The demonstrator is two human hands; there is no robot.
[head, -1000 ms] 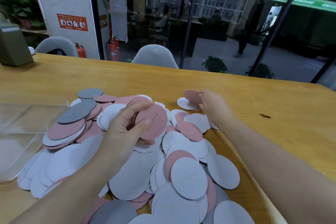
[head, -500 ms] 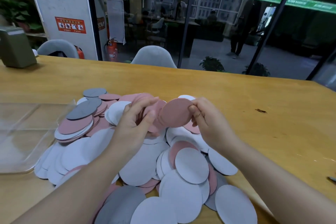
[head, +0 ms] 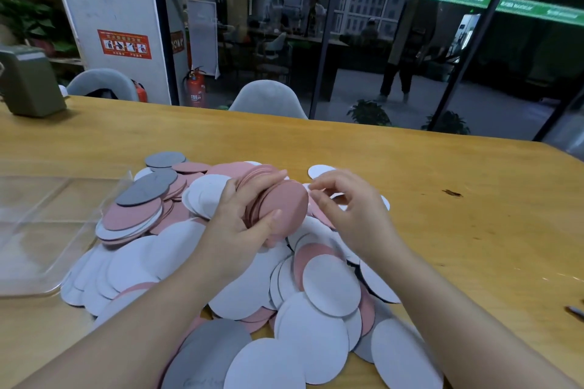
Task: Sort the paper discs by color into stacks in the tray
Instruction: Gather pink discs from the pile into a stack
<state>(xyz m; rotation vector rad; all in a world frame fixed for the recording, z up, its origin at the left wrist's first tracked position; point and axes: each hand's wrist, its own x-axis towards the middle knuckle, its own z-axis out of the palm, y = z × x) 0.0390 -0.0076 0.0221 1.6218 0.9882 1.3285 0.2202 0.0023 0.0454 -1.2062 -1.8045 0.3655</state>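
Discs (head: 246, 278), white, pink and grey, heaped loose on wooden tabletop (head: 458, 199). Left hand (head: 240, 224) gripping fanned stack of pink discs (head: 278, 202) above the heap, thumb across the front disc. Right hand (head: 350, 215) just beside that stack, fingers loosely curled, holding nothing. Clear tray (head: 47, 224) at left edge of heap, touching outer discs.
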